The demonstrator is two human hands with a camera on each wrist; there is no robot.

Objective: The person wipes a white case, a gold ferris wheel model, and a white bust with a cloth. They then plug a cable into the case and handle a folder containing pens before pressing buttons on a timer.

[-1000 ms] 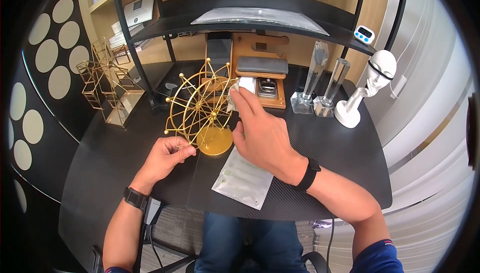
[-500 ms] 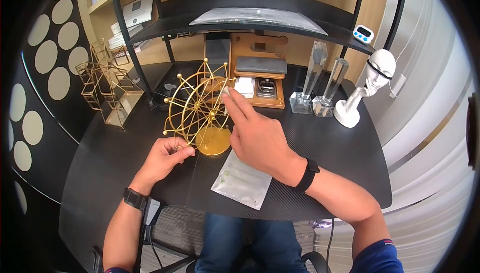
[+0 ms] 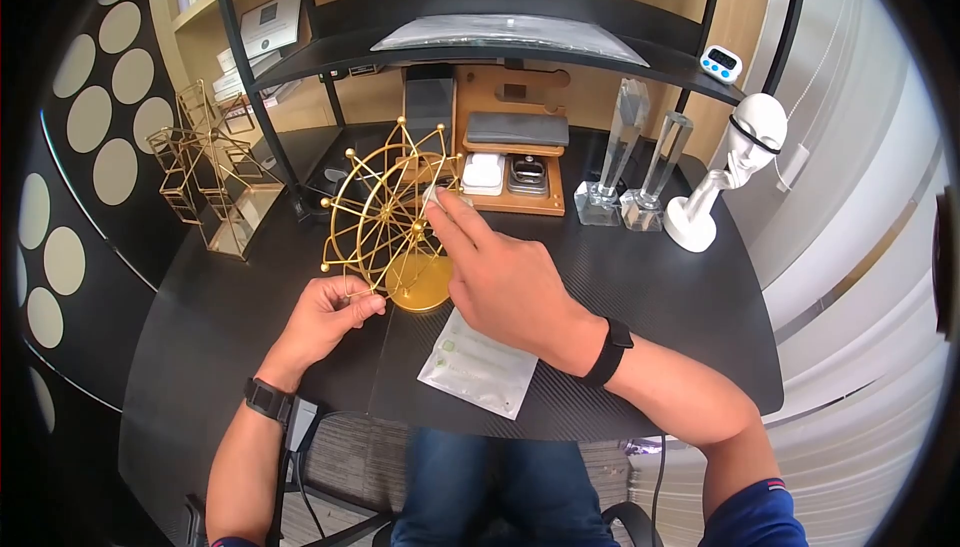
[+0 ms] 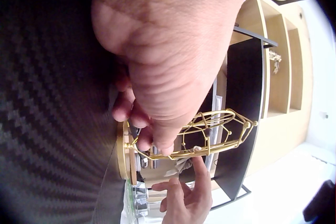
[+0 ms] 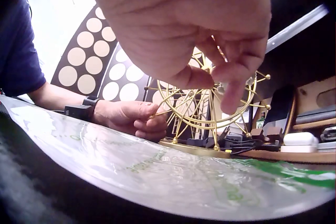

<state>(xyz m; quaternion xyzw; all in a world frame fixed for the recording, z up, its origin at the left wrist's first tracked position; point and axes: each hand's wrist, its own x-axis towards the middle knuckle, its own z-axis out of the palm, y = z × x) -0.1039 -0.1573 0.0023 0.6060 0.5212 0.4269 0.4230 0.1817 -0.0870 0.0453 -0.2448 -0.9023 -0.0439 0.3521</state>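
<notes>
A gold Ferris wheel model point(image 3: 386, 213) stands upright on its round gold base point(image 3: 420, 285). The left hand point(image 3: 325, 317) pinches the wheel's lower left rim between thumb and forefinger; in the left wrist view, this hand point(image 4: 157, 61) covers part of it. At the wheel's right side, the right hand point(image 3: 510, 282) holds a pale cloth point(image 3: 432, 197) against the rim, with two fingers stretched out. Most of the cloth is hidden by the fingers, though a grey-white fold of cloth point(image 4: 184, 165) shows in the left wrist view.
A flat plastic packet point(image 3: 478, 372) lies in front of the base. Behind the wheel is a wooden organizer point(image 3: 515, 203) with small items. Crystal trophies point(image 3: 622, 147) and a white head figure point(image 3: 692, 224) stand right; another metal wheel ornament point(image 3: 228, 217) stands left, beneath a black shelf point(image 3: 330, 53).
The right hand and cloth have moved left and slightly down along the rim. The left hand keeps its pinch on the lower rim. The whole view has shifted slightly.
</notes>
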